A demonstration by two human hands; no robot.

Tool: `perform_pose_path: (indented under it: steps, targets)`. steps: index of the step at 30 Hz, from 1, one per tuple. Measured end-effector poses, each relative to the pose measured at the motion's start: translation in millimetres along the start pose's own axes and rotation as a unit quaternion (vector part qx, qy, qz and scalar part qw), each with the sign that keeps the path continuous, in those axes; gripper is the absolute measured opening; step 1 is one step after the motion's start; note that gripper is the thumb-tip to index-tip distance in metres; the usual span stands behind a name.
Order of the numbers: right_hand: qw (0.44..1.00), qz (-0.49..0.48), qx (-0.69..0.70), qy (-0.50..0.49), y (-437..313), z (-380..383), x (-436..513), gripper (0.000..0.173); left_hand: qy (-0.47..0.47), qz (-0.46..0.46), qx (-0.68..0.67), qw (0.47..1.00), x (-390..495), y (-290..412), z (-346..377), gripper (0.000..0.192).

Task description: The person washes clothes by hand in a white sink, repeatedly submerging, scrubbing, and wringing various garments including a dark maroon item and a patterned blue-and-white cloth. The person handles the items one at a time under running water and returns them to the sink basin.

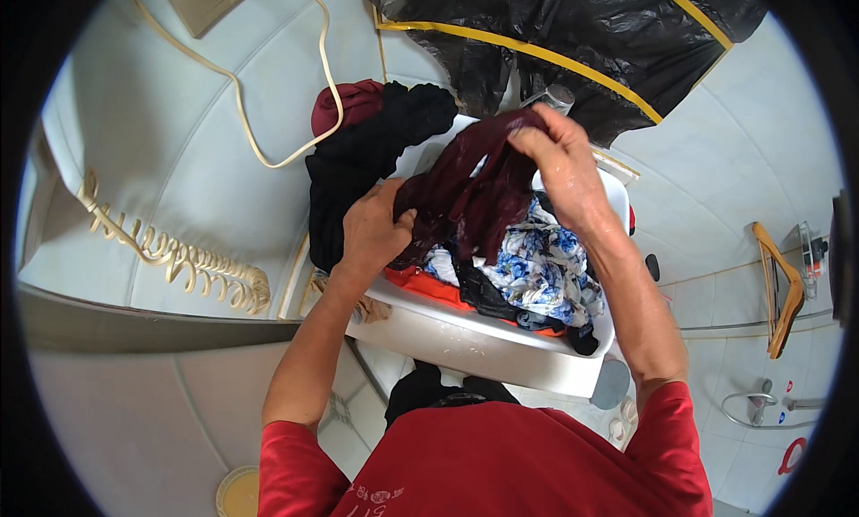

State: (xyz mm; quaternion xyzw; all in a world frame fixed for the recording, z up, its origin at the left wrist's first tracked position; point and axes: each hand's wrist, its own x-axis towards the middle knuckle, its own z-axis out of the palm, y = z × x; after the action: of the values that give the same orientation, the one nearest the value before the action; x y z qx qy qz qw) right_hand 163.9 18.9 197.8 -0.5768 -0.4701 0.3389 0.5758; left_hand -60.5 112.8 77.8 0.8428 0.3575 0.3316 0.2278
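A wet dark maroon garment [470,181] is stretched between my two hands above a white sink [617,198]. My right hand [570,171] pinches its upper end, raised near the back of the sink. Lower on the left, my left hand [379,228] grips its other side. Beneath it in the sink lie a white cloth with blue flowers [543,262], an orange-red cloth [429,287] and some black cloth [486,289]. A black garment [349,168] hangs over the left rim, beside a bundled maroon cloth [356,108].
A cream cable [238,94] and a coiled cord [181,255] hang at the left wall. Black plastic sheeting with yellow tape [530,44] covers the wall behind the sink. Wooden hangers [778,289] hang at right; a grey bin [611,384] stands below the sink's right end.
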Motion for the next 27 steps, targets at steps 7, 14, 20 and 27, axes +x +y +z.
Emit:
perform_pose_path:
  steps: [7, 14, 20, 27]
  targets:
    - [0.983, -0.176, 0.041, -0.025, -62, -6, 7, 0.008, 0.038, -0.02, -0.082, 0.996, 13, 11, -18, 0.031]
    - [0.971, 0.05, -0.229, 0.046, 66, 3, -2, 0.024, -0.012, -0.006, 0.017, 1.0, -7, -14, 31, 0.031]
    - [0.96, 0.003, -0.265, 0.092, 131, 28, 0, 0.021, 0.055, -0.042, -0.039, 0.997, 11, -13, 67, 0.03]
    - [0.96, 0.003, -0.265, 0.093, 182, 50, 47, 0.034, 0.044, -0.001, -0.056, 0.997, 47, -18, 105, 0.047]
